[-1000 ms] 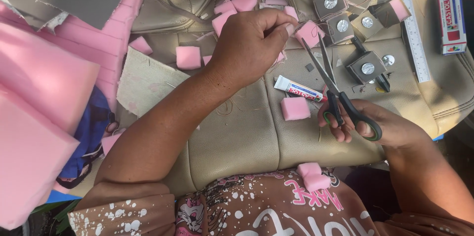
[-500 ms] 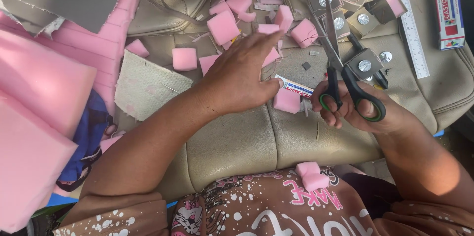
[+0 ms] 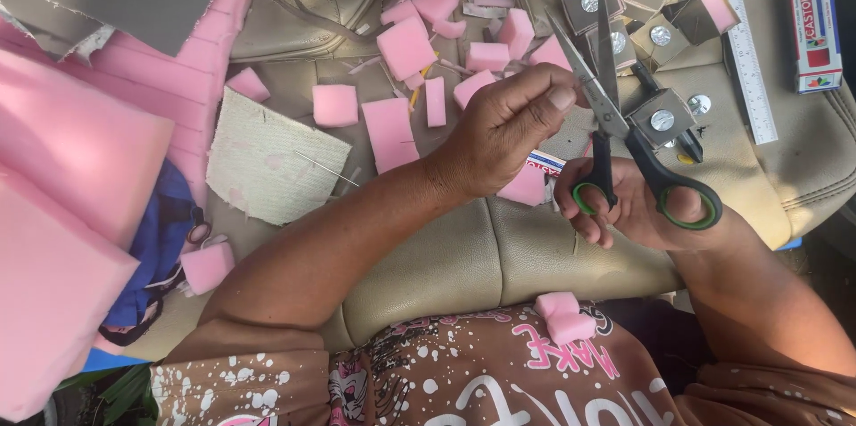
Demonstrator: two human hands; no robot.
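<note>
Right hand grips the scissors, fingers through the green-lined loops, blades parted. Left hand pinches its fingers shut beside the blades; what they hold is hidden. Pink foam pieces lie scattered on the beige cushion.

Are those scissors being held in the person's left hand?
No, the scissors, blades open, are gripped by the right hand; the left hand pinches something small beside the blades.

Scissors: bright metal blades, glossy black plastic handles lined green; foam pieces pink, matt, spongy; cushion smooth tan leatherette; ruler pale metal; board rough, fibrous.
</note>
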